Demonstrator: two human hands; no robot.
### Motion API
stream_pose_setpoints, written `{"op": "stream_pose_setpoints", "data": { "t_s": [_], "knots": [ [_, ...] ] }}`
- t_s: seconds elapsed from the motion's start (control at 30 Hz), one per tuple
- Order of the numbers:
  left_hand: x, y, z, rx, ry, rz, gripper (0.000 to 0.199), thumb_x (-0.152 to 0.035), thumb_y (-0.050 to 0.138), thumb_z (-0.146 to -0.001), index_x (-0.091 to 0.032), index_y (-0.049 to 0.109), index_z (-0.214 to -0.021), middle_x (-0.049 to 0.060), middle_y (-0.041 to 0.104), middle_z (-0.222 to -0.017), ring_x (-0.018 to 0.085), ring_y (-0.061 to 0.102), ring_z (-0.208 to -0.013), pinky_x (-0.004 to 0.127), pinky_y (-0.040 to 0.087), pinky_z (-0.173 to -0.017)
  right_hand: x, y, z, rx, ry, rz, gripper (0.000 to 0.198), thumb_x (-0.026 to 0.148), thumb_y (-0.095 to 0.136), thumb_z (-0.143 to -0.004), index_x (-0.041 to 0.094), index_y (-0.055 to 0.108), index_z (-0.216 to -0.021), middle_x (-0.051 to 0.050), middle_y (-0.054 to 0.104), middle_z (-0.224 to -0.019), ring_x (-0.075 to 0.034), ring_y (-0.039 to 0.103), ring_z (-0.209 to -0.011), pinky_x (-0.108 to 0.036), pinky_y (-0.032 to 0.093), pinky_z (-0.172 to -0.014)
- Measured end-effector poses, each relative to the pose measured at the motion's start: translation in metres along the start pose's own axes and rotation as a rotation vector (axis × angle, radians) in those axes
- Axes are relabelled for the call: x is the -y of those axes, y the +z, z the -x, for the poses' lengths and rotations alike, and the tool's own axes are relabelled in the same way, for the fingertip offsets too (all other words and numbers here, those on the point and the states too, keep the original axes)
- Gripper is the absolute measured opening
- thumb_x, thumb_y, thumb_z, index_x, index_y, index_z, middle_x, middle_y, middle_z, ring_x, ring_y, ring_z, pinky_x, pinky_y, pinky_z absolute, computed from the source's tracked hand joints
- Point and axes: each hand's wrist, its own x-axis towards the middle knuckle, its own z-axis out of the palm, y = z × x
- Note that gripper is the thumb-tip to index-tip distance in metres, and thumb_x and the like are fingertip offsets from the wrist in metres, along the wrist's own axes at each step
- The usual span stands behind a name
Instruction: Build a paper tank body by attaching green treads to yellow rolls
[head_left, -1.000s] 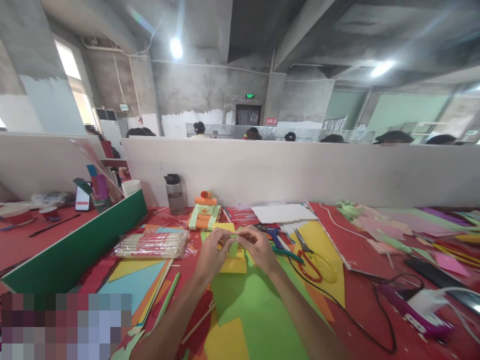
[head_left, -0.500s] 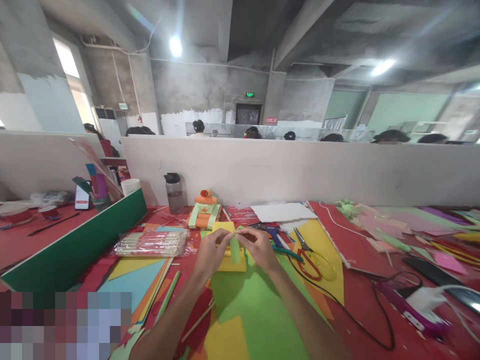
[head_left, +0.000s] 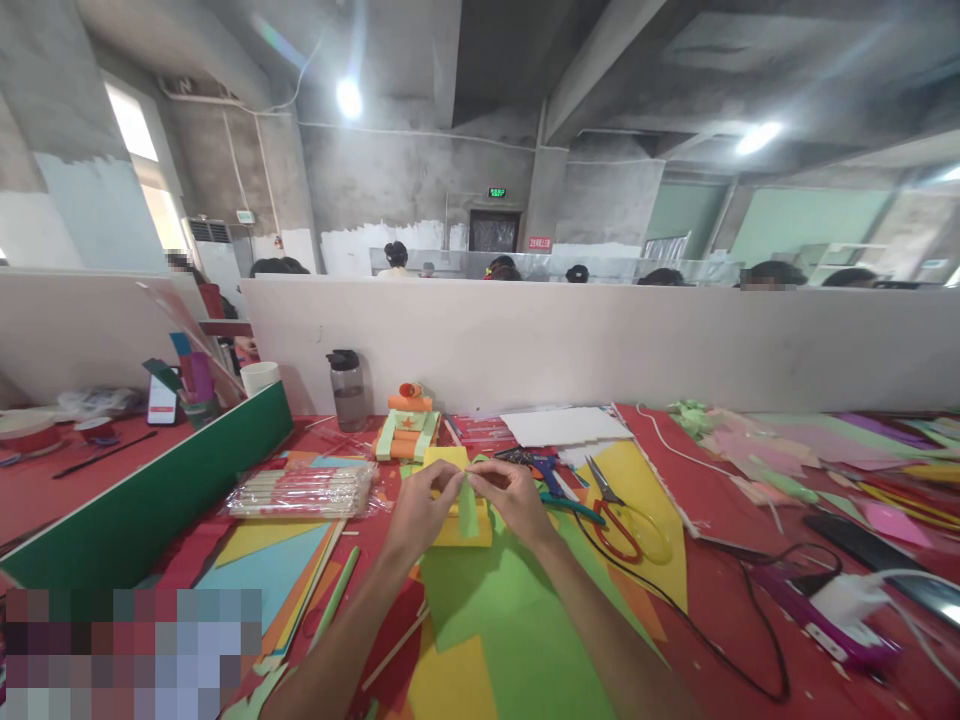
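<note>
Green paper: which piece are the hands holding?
The narrow strip hanging where the left hand and right hand meet; the broad green sheet and slim green roll lie unheld.

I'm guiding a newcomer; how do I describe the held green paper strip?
On the red tabletop, find the large green paper sheet. Near its far end, the left hand and right hand meet at one end of the narrow light-green paper strip. Unlike the broad sheet, it is slim and shows against folded yellow paper.

- Sheet (head_left: 525, 610): bright green
- Strip (head_left: 469, 512), just beyond sheet: light green
- Scissors (head_left: 615, 500), right of sheet: red, yellow, grey
- Model (head_left: 409, 441), beyond sheet: orange, pale green, star-patterned
</note>
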Motion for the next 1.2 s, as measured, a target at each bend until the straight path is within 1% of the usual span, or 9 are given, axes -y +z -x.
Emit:
{"op": "stream_pose_setpoints", "data": {
  "t_s": [0.13, 0.27, 0.37, 0.47, 0.73, 0.9, 1.0, 1.1, 1.2],
  "knots": [
    [-0.001, 0.000, 0.001, 0.001, 0.038, -0.042, 0.026, -0.039, 0.050, -0.087, -0.018, 0.064, -0.080, 0.001, 0.066, -0.070, 0.013, 0.058, -0.065, 0.022, 0.043, -0.062, 0.002, 0.001, 0.000, 0.003, -0.008, 0.013, 0.029, 0.044, 0.064, -0.080, 0.017, 0.071, -0.088, -0.006, 0.070, -0.079, -0.022, 0.065, -0.075, -0.032, 0.054, -0.070],
    [0.000, 0.001, 0.003, 0.012, 0.050, -0.136, 0.026, -0.038, 0.049, -0.088, -0.019, 0.062, -0.077, 0.000, 0.064, -0.067, 0.013, 0.055, -0.062, 0.022, 0.041, -0.060, 0.001, 0.004, 0.002, -0.018, -0.075, 0.141, 0.023, 0.040, 0.058, -0.085, 0.018, 0.066, -0.085, -0.004, 0.066, -0.076, -0.018, 0.062, -0.070, -0.028, 0.050, -0.065],
    [0.002, 0.002, 0.004, 0.049, 0.085, -0.214, 0.024, -0.037, 0.047, -0.089, -0.019, 0.061, -0.080, 0.001, 0.065, -0.070, 0.014, 0.056, -0.063, 0.023, 0.040, -0.061, -0.002, 0.005, 0.003, -0.060, -0.123, 0.241, 0.020, 0.037, 0.056, -0.086, 0.018, 0.061, -0.081, -0.003, 0.064, -0.076, -0.018, 0.061, -0.072, -0.028, 0.050, -0.068],
    [0.005, 0.003, 0.005, 0.072, 0.122, -0.232, 0.021, -0.035, 0.046, -0.090, -0.020, 0.060, -0.086, 0.002, 0.066, -0.075, 0.015, 0.057, -0.066, 0.024, 0.040, -0.061, -0.002, 0.003, 0.002, -0.058, -0.123, 0.259, 0.019, 0.036, 0.057, -0.086, 0.019, 0.061, -0.082, -0.003, 0.065, -0.078, -0.018, 0.061, -0.073, -0.028, 0.050, -0.070],
    [0.003, 0.000, 0.002, -0.005, 0.058, -0.087, 0.018, -0.035, 0.050, -0.088, -0.020, 0.061, -0.085, 0.000, 0.065, -0.072, 0.013, 0.056, -0.065, 0.023, 0.042, -0.061, 0.005, 0.003, 0.002, 0.053, -0.078, 0.133, 0.023, 0.030, 0.060, -0.082, 0.018, 0.065, -0.101, -0.004, 0.068, -0.086, -0.019, 0.065, -0.079, -0.029, 0.052, -0.071],
    [0.004, 0.003, 0.001, 0.025, 0.027, 0.018, 0.020, -0.036, 0.054, -0.086, -0.020, 0.063, -0.091, 0.004, 0.069, -0.088, 0.015, 0.063, -0.074, 0.023, 0.048, -0.066, 0.002, 0.003, 0.002, -0.034, -0.096, 0.125, 0.017, 0.025, 0.059, -0.081, 0.018, 0.068, -0.094, -0.004, 0.070, -0.084, -0.018, 0.065, -0.075, -0.028, 0.051, -0.069],
    [0.007, 0.004, 0.001, 0.038, 0.010, 0.059, 0.026, -0.041, 0.053, -0.087, -0.019, 0.064, -0.093, 0.005, 0.069, -0.089, 0.016, 0.064, -0.076, 0.025, 0.050, -0.067, 0.000, 0.002, 0.002, -0.072, -0.108, 0.135, 0.016, 0.025, 0.059, -0.080, 0.019, 0.070, -0.091, -0.004, 0.071, -0.084, -0.019, 0.066, -0.076, -0.029, 0.051, -0.070],
    [0.011, 0.004, -0.001, 0.034, -0.014, 0.077, 0.025, -0.040, 0.054, -0.086, -0.018, 0.064, -0.096, 0.005, 0.069, -0.087, 0.016, 0.064, -0.077, 0.026, 0.050, -0.070, 0.000, 0.000, 0.001, -0.073, -0.092, 0.128, 0.017, 0.025, 0.059, -0.080, 0.019, 0.071, -0.091, -0.005, 0.072, -0.087, -0.020, 0.066, -0.077, -0.031, 0.052, -0.072],
    [0.015, 0.005, -0.003, 0.023, -0.040, 0.091, 0.024, -0.038, 0.057, -0.084, -0.018, 0.063, -0.097, 0.005, 0.070, -0.089, 0.017, 0.065, -0.080, 0.026, 0.051, -0.072, 0.003, -0.001, 0.000, -0.029, -0.058, 0.091, 0.018, 0.026, 0.060, -0.080, 0.019, 0.071, -0.093, -0.006, 0.072, -0.090, -0.021, 0.067, -0.081, -0.032, 0.053, -0.076]
  ]
}}
